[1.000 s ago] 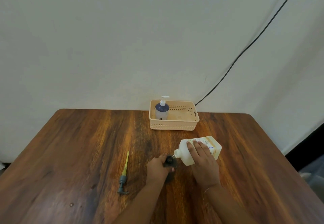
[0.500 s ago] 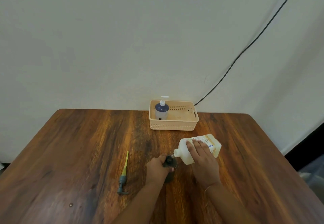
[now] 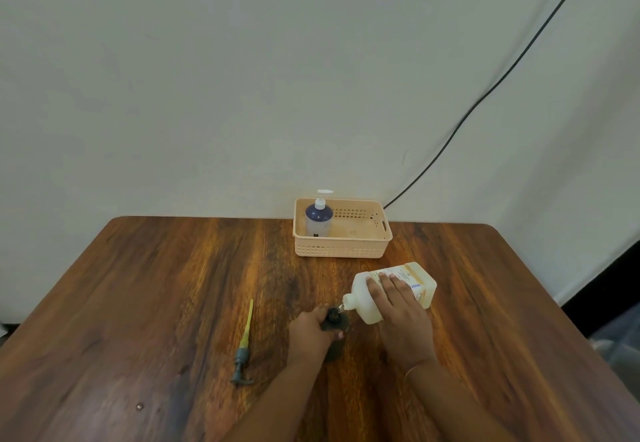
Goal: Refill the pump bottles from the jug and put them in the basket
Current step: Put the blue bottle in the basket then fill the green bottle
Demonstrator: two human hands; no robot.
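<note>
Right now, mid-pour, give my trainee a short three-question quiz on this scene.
1. True or false: the jug is tipped with its spout toward the dark bottle.
2. Which hand steadies the dark bottle: A) left hand B) right hand?
3. Fill in: the loose pump head lies on the ____, not in the basket.

Key:
1. True.
2. A; the right hand holds the jug.
3. Table; the basket holds only the blue pump bottle.
</note>
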